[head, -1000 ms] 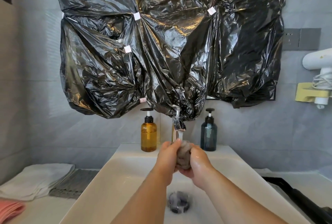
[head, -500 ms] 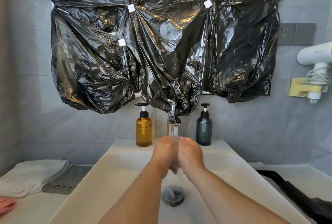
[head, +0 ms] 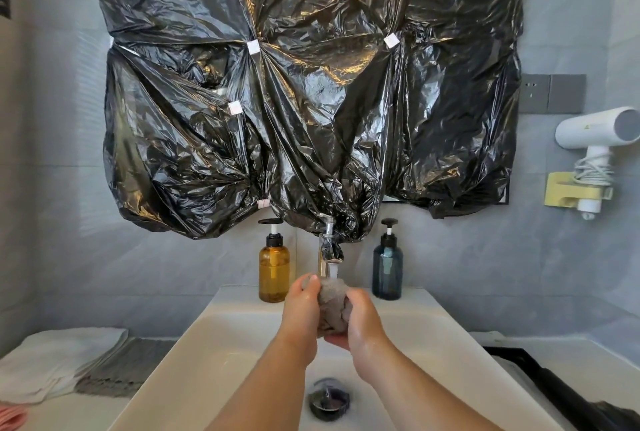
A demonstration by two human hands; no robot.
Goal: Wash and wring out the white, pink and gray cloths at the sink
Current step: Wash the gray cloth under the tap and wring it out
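Note:
A wet gray cloth (head: 333,306) is bunched into a ball over the white sink (head: 221,354), right under the running faucet (head: 329,250). My left hand (head: 301,309) grips its left side and my right hand (head: 363,323) grips its right side and underside. On the counter at the left lie a folded white cloth (head: 59,358), another gray cloth (head: 124,368) beside it, and a pink cloth (head: 12,417) at the frame's corner.
An amber pump bottle (head: 273,268) and a dark blue pump bottle (head: 387,269) flank the faucet. Black plastic sheeting (head: 311,101) covers the wall above. A white hair dryer (head: 595,140) hangs at the right. The drain (head: 328,397) lies below my hands. A black object (head: 554,392) sits on the right counter.
My hands, pressed tight together around the cloth half a second ago, have drawn slightly apart so the balled gray cloth shows between them again under the water.

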